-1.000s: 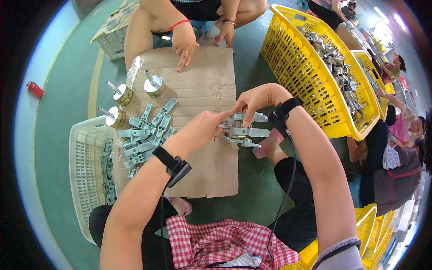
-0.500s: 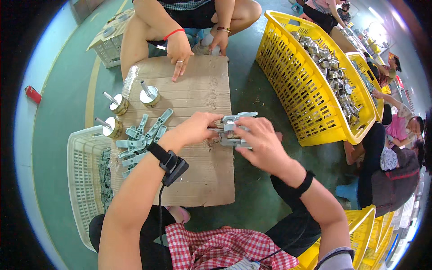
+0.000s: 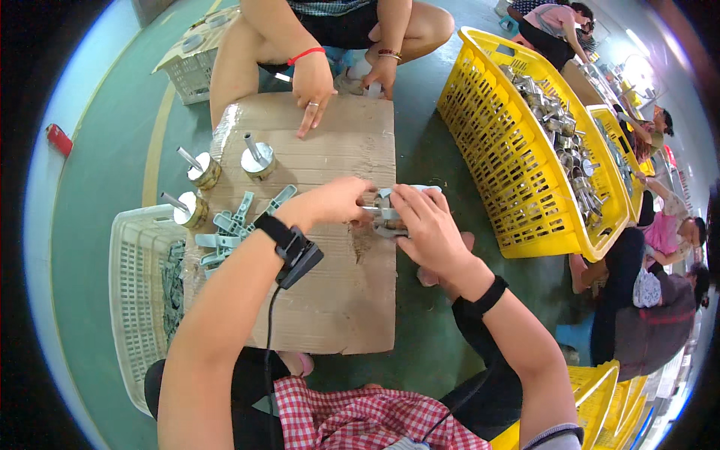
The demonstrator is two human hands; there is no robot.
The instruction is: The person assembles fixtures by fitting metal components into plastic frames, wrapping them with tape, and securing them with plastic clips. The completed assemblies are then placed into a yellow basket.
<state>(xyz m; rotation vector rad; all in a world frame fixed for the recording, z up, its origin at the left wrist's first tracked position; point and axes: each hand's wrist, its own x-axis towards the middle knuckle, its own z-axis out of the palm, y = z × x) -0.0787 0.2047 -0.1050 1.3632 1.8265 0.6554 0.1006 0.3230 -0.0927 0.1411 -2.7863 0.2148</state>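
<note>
Gripping a grey metal bracket part (image 3: 396, 214) with both hands over the cardboard sheet (image 3: 330, 300), mid-sheet near its right edge.
Since a second ago my right hand (image 3: 427, 232) has come down from above onto the part, left hand (image 3: 334, 202) pinching its left end; fitting seems underway. Fingers cover most of it, shape unclear. Loose grey brackets (image 3: 232, 229) lie left, yellow crate (image 3: 517, 150) right.

A single head-worn fisheye view looks steeply down from above the cardboard sheet (image 3: 330, 300), close enough that the person's own forearms fill the lower half. The sheet sits at centre; beyond its far edge another person's knees show, right of it a yellow crate (image 3: 495, 150), left a white basket (image 3: 131, 300). Edges bend toward the rim.
</note>
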